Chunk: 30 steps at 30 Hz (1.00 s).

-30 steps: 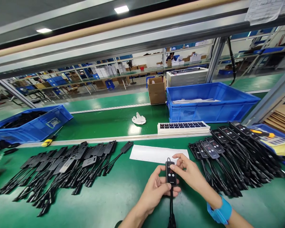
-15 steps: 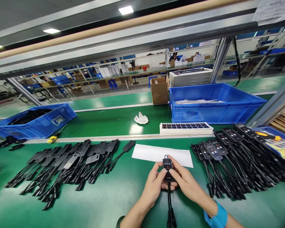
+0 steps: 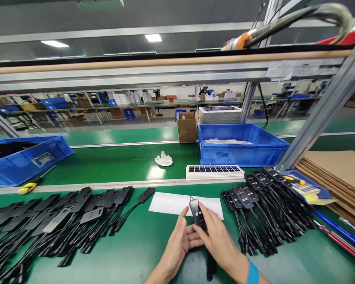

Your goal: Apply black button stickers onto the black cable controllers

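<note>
Both hands hold one small black controller point(image 3: 195, 210) with a cable hanging toward me. My left hand point(image 3: 177, 244) cups it from the left and below. My right hand point(image 3: 217, 242), with a blue wrist strap, covers its lower part from the right, fingers on its face. Behind it lies a white sheet point(image 3: 171, 204) on the green bench. To the left is a spread of black blank controllers point(image 3: 62, 219) with cables. To the right lies a row of labelled controllers point(image 3: 254, 189) with bundled cables.
A stack of label sheets point(image 3: 214, 171) sits at the belt's edge, with a white glove point(image 3: 163, 159) beyond. Blue bins stand at back right point(image 3: 242, 152) and far left point(image 3: 23, 161). Cardboard sheets point(image 3: 340, 173) lie at right, a yellow-handled tool point(image 3: 28, 187) at left, a metal frame post point(image 3: 319, 114) nearby.
The view has tilted up and shifted right. Both hands moved closer together on the controller, which is now tilted left, with my right hand covering more of it.
</note>
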Tool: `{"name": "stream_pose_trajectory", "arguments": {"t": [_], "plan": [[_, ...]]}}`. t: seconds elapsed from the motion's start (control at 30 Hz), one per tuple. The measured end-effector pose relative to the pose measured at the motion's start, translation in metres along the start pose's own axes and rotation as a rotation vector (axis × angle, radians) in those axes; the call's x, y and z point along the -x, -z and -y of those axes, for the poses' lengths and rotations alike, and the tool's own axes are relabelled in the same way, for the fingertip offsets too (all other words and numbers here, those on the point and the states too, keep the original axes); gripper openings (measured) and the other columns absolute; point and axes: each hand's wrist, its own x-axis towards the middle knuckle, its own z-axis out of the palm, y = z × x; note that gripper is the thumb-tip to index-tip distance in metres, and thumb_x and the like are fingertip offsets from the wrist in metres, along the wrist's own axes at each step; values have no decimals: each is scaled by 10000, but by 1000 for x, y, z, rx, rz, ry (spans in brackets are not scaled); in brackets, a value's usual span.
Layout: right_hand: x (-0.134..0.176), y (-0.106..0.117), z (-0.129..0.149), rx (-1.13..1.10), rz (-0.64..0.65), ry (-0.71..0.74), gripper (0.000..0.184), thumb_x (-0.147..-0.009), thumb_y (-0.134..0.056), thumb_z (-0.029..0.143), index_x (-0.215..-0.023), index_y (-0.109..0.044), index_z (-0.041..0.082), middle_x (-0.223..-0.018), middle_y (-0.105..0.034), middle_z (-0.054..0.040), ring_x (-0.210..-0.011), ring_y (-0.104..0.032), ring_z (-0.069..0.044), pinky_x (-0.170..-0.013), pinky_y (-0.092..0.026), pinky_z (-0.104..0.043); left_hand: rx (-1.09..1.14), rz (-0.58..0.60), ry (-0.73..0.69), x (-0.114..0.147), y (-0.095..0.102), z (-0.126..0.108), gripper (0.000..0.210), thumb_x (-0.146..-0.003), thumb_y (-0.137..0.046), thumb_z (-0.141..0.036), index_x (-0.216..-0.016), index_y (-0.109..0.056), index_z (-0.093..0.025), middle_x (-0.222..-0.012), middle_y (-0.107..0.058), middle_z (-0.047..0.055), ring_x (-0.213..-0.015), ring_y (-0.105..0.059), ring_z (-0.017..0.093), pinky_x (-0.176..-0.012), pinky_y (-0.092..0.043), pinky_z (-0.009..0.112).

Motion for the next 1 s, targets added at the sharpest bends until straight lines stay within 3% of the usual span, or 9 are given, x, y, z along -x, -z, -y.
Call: {"name": "stream_pose_trajectory", "arguments": {"t": [0.13, 0.23, 0.4, 0.5, 0.63, 0.73, 0.77, 0.9, 1.0], "plan": [[-23, 45, -29, 384, -60, -122, 421, -900, -415, 168, -1314, -470, 111, -1142, -556, -181, -926, -632, -296, -782, -546, -420, -179, -45, 19, -3, 9, 8, 889, -767, -510, -691, -1436, -210, -188, -1238, -577, 207, -985, -632, 276, -862, -475, 429], [-36, 83, -58, 764, 9, -271, 358, -876, -436, 108, -1208, -560, 57, -1053, -599, -193, -747, -654, -275, -648, -538, -390, -424, -18, -6, -3, 12, 12, 869, -779, -448, -717, -1424, -259, -167, -1285, -535, 213, -988, -620, 264, -847, -488, 409], [-40, 110, -86, 1077, 8, -338, 326, -872, -441, 83, -1147, -610, 35, -1003, -644, -213, -852, -629, -345, -653, -494, -408, -768, 80, -94, -4, 16, 18, 686, -874, -381, -610, -1416, -288, -199, -1285, -538, 170, -960, -621, 215, -849, -491, 378], [-45, 97, -81, 950, 11, -270, 325, -896, -424, 139, -1162, -602, 86, -1070, -628, -192, -913, -610, -334, -713, -483, -408, -853, 94, -135, -5, 17, 20, 539, -902, -396, -495, -1356, -383, -204, -1220, -576, 142, -887, -631, 182, -801, -500, 338], [-57, 57, -61, 523, 340, -166, 351, -887, -457, 183, -1224, -550, 156, -1151, -585, -137, -1043, -570, -261, -876, -436, -349, -935, 105, -160, -6, 13, 17, 357, -779, -583, -320, -1089, -612, -146, -961, -654, 93, -713, -604, 137, -637, -479, 236], [-65, 31, -51, 422, 507, -167, 655, -598, -776, 233, -1200, -550, 110, -1153, -555, -167, -1064, -524, -333, -859, -429, -379, -947, 128, -173, -6, 13, 18, 289, -673, -636, -212, -947, -676, -131, -890, -657, 73, -680, -598, 125, -599, -457, 204], [-68, 26, -50, 420, 522, -172, 670, -509, -818, 219, -1126, -585, 103, -1110, -563, -169, -1042, -517, -356, -834, -428, -393, -936, 134, -174, -7, 14, 19, 294, -657, -638, -200, -939, -682, -129, -892, -656, 73, -674, -600, 124, -591, -454, 200], [-71, 21, -52, 326, 576, -185, 263, -520, -782, 157, -702, -594, 175, -798, -573, -61, -848, -547, -307, -711, -396, -352, -885, 147, -148, -12, 18, 22, 314, -616, -642, -172, -921, -695, -119, -840, -653, 58, -632, -580, 112, -574, -448, 194], [-72, 26, -51, 164, 585, -196, 277, -517, -740, 78, -547, -492, 198, -569, -460, 39, -641, -516, -207, -620, -340, -288, -876, 135, -119, -15, 18, 23, 314, -587, -645, -149, -893, -704, -111, -763, -632, 36, -597, -555, 101, -575, -448, 198]]}}
